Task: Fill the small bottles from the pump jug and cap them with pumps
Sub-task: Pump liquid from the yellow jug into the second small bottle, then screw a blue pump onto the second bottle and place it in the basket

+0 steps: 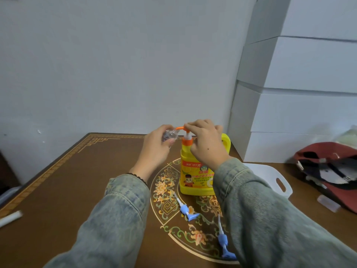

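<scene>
A yellow pump jug point(195, 171) with an orange pump head point(183, 129) stands in the middle of the brown table point(77, 180). My left hand point(156, 147) grips a small clear bottle point(170, 134) and holds it tilted up against the orange spout. My right hand point(206, 140) rests on top of the pump head with its fingers curled over it. Two blue pump caps with white dip tubes lie on the table in front of the jug, one point(186, 209) near its base and one point(223, 240) closer to me, partly behind my right sleeve.
A white handled tray point(278, 180) sits right of the jug. Stacked white boxes point(289, 93) fill the back right corner. A red cap point(332, 171) and a small clear item point(328, 203) lie at the right edge. A white tube point(9, 218) lies at the left edge.
</scene>
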{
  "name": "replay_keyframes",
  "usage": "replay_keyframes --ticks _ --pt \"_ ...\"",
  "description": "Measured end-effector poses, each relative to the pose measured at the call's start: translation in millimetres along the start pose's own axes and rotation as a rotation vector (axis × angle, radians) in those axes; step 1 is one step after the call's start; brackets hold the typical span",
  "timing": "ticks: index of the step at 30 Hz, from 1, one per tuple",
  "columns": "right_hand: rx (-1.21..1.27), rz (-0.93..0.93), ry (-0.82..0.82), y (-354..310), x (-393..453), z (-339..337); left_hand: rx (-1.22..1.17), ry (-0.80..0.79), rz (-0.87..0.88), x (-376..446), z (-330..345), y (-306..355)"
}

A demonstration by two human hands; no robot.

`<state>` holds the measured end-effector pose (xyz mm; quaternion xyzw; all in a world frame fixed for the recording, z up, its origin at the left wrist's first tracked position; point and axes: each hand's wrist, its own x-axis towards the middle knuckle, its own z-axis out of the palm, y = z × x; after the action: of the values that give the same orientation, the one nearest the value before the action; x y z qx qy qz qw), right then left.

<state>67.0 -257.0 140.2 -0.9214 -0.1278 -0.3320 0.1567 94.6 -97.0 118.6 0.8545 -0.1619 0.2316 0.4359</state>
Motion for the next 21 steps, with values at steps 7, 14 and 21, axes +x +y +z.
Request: replay_keyframes --ticks 7,14,21 --pt "0.005 -0.02 0.058 -2 -13 0 -0.133 0.042 -0.068 -13 7 -9" --pt "0.174 0.059 0.149 -12 -49 -5 -0.25 0.087 -0.057 -43 8 -1" --pt "0.395 0.223 0.188 -11 -109 -15 -0.425 0.039 -0.066 -94 10 8"
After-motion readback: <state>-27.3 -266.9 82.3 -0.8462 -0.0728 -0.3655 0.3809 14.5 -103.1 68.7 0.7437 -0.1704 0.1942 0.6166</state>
